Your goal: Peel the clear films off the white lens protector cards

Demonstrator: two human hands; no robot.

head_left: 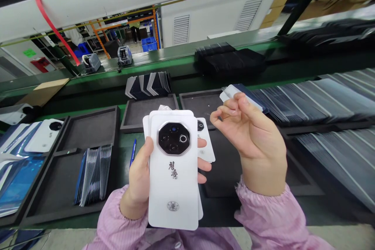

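Observation:
My left hand (140,179) is wrapped round a small stack of white phone back covers (173,199). The top cover faces me, with a black octagonal camera area, dark lettering and a round emblem. Raised to the right of the stack, my right hand (252,136) has its thumb and forefinger pressed together. Whether something thin is between those fingertips I cannot make out. Just behind them shows a white and clear flat piece (230,93), partly hidden by the fingers. Another white phone cover (206,146) lies on the bench beyond my left fingers.
Dark foam trays (90,129) stand at left, one holding a row of thin panels (95,174). A blue pen (133,152) lies beside it. Rows of film-covered panels (310,101) fill the right. Tape dispensers (125,55) stand on the back ledge, near black stacked pieces (228,60).

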